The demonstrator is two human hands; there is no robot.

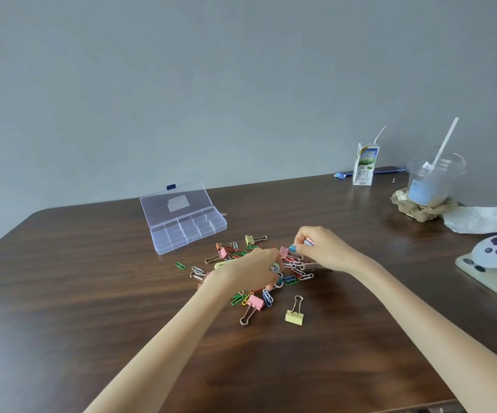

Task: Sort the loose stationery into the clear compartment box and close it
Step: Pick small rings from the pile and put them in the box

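1. The left hand (pixel 248 269) lies fingers-down over the middle of the pile of clips (pixel 296 271) and hides what is beneath it. Its fingers curl, but whether they hold anything cannot be told.
2. The right hand (pixel 323 248) sits at the pile's far right side, its fingers curled. Thumb and forefinger pinch a small pale object (pixel 308 242), too blurred to identify.
3. The pile mixes coloured paper clips and pastel binder clips, tangled together on the dark brown table (pixel 92 293).
4. A pink binder clip (pixel 255 304) and a yellow binder clip (pixel 294 317) lie at the pile's near edge. A green paper clip (pixel 180 265) lies apart on the left.
5. The clear compartment box (pixel 187 231) stands near the pile, beyond it to the left, with its lid tilted open. Its see-through dividers are faint.
6. Far right stand a milk carton (pixel 365 165) and a plastic cup (pixel 432 183), each with a straw.
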